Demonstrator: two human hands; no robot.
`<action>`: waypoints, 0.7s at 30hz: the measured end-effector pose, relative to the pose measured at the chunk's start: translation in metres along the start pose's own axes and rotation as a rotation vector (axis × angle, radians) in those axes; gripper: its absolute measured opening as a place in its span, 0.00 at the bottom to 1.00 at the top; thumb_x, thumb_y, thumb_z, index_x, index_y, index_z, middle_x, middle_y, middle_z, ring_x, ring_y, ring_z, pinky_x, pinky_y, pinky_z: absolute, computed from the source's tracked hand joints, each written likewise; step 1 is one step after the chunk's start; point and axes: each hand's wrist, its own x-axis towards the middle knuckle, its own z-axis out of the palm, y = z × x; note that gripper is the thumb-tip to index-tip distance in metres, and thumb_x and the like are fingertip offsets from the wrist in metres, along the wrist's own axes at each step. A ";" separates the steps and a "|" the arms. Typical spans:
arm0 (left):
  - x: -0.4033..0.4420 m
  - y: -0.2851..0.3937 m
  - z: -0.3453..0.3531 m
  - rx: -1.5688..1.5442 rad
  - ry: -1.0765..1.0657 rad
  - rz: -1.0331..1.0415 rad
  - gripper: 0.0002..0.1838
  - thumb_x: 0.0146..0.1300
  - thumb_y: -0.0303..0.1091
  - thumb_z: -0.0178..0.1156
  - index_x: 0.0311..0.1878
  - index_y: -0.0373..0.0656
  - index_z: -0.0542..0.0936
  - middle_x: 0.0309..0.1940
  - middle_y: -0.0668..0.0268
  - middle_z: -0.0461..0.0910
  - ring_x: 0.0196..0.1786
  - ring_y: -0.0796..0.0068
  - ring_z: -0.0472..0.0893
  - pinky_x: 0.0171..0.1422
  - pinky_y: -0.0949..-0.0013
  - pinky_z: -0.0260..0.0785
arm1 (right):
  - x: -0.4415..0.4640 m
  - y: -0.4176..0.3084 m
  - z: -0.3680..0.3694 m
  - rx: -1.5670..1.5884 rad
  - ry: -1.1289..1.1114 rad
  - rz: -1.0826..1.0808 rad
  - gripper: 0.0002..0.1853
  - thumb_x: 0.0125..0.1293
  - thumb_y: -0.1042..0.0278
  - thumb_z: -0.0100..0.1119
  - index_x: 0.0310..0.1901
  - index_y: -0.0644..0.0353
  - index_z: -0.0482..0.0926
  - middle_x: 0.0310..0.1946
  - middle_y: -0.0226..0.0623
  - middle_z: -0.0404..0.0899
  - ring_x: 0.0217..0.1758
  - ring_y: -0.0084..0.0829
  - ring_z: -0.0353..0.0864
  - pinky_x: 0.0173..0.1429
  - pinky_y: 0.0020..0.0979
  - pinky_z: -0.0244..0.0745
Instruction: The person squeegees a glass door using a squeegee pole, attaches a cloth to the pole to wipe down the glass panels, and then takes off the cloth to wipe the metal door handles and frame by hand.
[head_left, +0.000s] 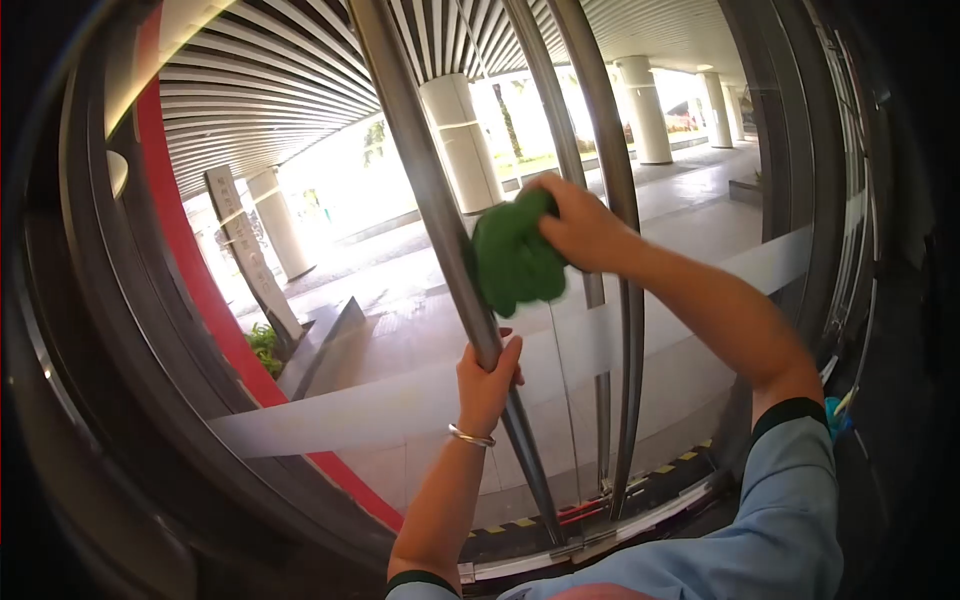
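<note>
My left hand (pixel 487 378) is wrapped round a long metal door handle (pixel 425 180), low on the bar, with a bracelet (pixel 471 436) at the wrist. Higher up, my right hand (pixel 580 225) grips a bunched green cloth (pixel 518 252). The cloth hangs from my fingers beside the same bar, its left edge against or just by the metal; which of the two I cannot tell. Behind the cloth stands the glass door (pixel 540 370), crossed by a frosted band. A second upright handle (pixel 612 150) is to the right of my right hand.
Through the glass show round pillars (pixel 460 145), a slatted ceiling and an upright sign (pixel 250 250) with a planter. A red strip (pixel 210 270) runs down the left frame. Yellow-and-black striped tape (pixel 680 465) lies along the floor at the threshold.
</note>
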 end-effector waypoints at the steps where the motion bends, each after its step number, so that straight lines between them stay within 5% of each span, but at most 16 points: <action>1: -0.001 -0.002 0.002 -0.007 0.043 0.009 0.13 0.62 0.34 0.64 0.42 0.34 0.77 0.20 0.68 0.75 0.21 0.80 0.75 0.25 0.75 0.67 | 0.013 0.004 -0.003 0.127 -0.001 0.132 0.13 0.59 0.73 0.52 0.47 0.63 0.74 0.37 0.48 0.79 0.42 0.42 0.81 0.49 0.38 0.73; 6: -0.004 -0.004 0.010 0.027 0.152 0.032 0.10 0.63 0.33 0.62 0.40 0.36 0.75 0.20 0.69 0.73 0.19 0.80 0.73 0.22 0.75 0.66 | 0.071 -0.026 -0.018 0.414 0.084 0.017 0.17 0.63 0.66 0.53 0.51 0.66 0.75 0.42 0.42 0.81 0.46 0.32 0.80 0.52 0.32 0.73; 10: -0.003 -0.002 0.011 -0.012 0.174 0.012 0.10 0.61 0.33 0.64 0.37 0.38 0.75 0.18 0.70 0.74 0.18 0.83 0.73 0.22 0.77 0.64 | 0.119 -0.043 -0.008 0.492 0.252 -0.326 0.26 0.65 0.69 0.59 0.64 0.60 0.68 0.47 0.38 0.80 0.51 0.26 0.79 0.56 0.25 0.74; 12: -0.004 -0.003 0.012 -0.015 0.164 0.009 0.10 0.61 0.33 0.64 0.37 0.38 0.75 0.18 0.70 0.74 0.18 0.83 0.73 0.22 0.77 0.65 | 0.131 -0.054 -0.011 0.473 0.349 -0.375 0.35 0.60 0.64 0.64 0.69 0.53 0.62 0.45 0.42 0.81 0.47 0.31 0.82 0.52 0.29 0.77; 14: -0.004 -0.003 0.009 0.007 0.137 0.000 0.11 0.61 0.34 0.64 0.39 0.38 0.75 0.18 0.70 0.74 0.19 0.83 0.74 0.23 0.78 0.65 | 0.154 -0.053 -0.012 0.617 0.348 -0.388 0.35 0.65 0.64 0.61 0.66 0.74 0.57 0.50 0.48 0.75 0.50 0.34 0.77 0.55 0.30 0.72; 17: -0.003 -0.004 0.007 0.006 0.096 0.023 0.10 0.61 0.31 0.63 0.40 0.37 0.74 0.18 0.69 0.74 0.18 0.82 0.74 0.23 0.78 0.66 | 0.158 -0.067 -0.016 0.356 0.694 -0.289 0.32 0.65 0.59 0.61 0.63 0.73 0.63 0.50 0.46 0.76 0.52 0.36 0.76 0.57 0.31 0.71; 19: 0.000 -0.004 0.004 0.014 0.064 0.025 0.10 0.61 0.31 0.63 0.40 0.38 0.74 0.18 0.69 0.75 0.18 0.82 0.74 0.23 0.78 0.65 | 0.163 -0.073 -0.027 0.434 0.734 -0.333 0.23 0.68 0.58 0.56 0.56 0.68 0.71 0.48 0.44 0.78 0.51 0.34 0.77 0.56 0.31 0.71; 21: -0.002 -0.005 0.002 0.031 0.044 0.014 0.11 0.61 0.32 0.64 0.41 0.38 0.74 0.18 0.69 0.75 0.19 0.82 0.75 0.23 0.77 0.65 | 0.151 -0.085 -0.037 0.379 0.761 -0.441 0.23 0.70 0.58 0.54 0.59 0.66 0.69 0.48 0.44 0.78 0.50 0.33 0.77 0.56 0.30 0.71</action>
